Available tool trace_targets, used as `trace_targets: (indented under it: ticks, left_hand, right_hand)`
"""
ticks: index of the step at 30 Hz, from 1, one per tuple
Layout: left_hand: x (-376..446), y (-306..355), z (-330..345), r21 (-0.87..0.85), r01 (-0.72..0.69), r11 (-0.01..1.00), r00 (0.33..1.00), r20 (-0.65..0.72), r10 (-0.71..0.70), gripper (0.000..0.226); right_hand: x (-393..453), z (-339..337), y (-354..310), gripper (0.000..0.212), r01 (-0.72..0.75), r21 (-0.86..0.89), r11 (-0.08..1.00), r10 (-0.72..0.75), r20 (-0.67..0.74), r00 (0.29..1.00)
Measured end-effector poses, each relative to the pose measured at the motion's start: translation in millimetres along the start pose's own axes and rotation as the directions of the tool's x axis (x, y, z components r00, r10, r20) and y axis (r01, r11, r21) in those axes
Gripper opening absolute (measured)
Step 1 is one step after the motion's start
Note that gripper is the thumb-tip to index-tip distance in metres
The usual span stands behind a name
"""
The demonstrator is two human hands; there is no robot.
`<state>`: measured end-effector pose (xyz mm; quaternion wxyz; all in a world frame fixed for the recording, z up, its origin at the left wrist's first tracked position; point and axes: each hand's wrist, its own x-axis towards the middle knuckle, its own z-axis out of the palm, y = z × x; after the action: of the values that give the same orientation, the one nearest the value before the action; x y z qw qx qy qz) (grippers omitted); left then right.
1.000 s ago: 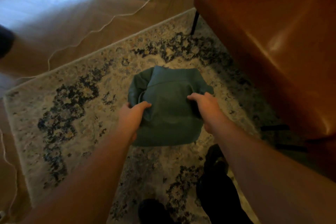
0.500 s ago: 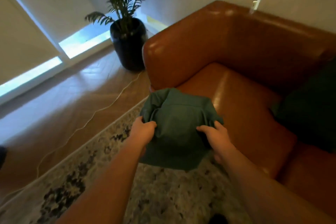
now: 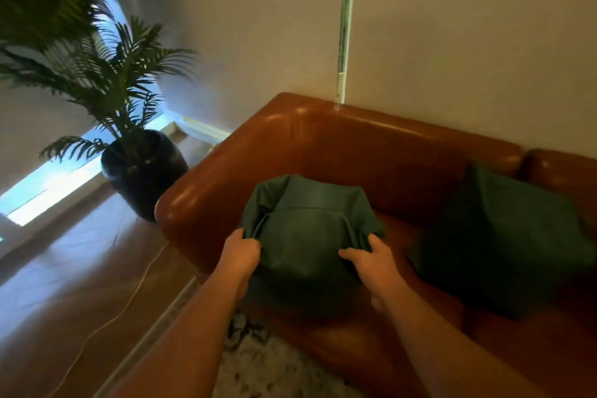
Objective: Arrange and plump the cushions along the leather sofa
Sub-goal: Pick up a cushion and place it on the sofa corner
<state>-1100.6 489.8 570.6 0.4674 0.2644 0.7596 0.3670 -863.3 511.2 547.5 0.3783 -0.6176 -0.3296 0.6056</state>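
Change: since half a second ago we are carrying the green cushion (image 3: 307, 233) from the sofa's front edge to above the seat, beside the armrest (image 3: 206, 200).
Left hand (image 3: 240, 254): we are gripping the cushion's left edge, fingers curled into a fold of fabric.
Right hand (image 3: 371, 260): we are clutching the right edge, fingers curled and slightly spread, thumb underneath.
Cushion: bunching between both hands over the leather sofa (image 3: 371, 145); whether it is touching the seat we cannot tell.
Second cushion (image 3: 497, 236): darker green, leaning against the backrest to the right, apart from the held one.
Surroundings: potted palm (image 3: 142, 168) standing just past the armrest; cable (image 3: 129, 294) trailing across the wooden floor; patterned rug (image 3: 258, 365) lying below the sofa front.
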Motion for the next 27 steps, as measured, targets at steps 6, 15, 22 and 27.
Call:
trace_targets:
  ticks: [6, 15, 22, 27]
  left_hand:
    - [70.0, 43.7, 27.7, 0.064, -0.056, 0.996, 0.991, 0.124, 0.048, 0.05]
    - [145.5, 86.9, 58.1, 0.113, -0.109, 0.988, 0.966, 0.248, 0.078, 0.053]
    - [185.5, 101.4, 97.4, 0.074, -0.073, 0.995, 0.957, 0.285, 0.049, 0.051]
    - [209.3, 108.9, 124.6, 0.058, -0.05, 0.997, 0.967, 0.254, 0.034, 0.053]
  right_hand:
    - [46.2, 6.3, -14.6, 0.091, 0.009, 0.087, 0.996, 0.004, -0.145, 0.989]
    - [100.8, 20.4, -27.5, 0.09, 0.066, 0.149, 0.987, -0.021, -0.284, 0.959]
    - [153.3, 2.4, -34.4, 0.078, 0.07, 0.118, 0.991, -0.027, -0.333, 0.942]
    - [182.6, -4.7, -32.9, 0.065, 0.031, 0.047, 0.998, -0.013, -0.344, 0.939]
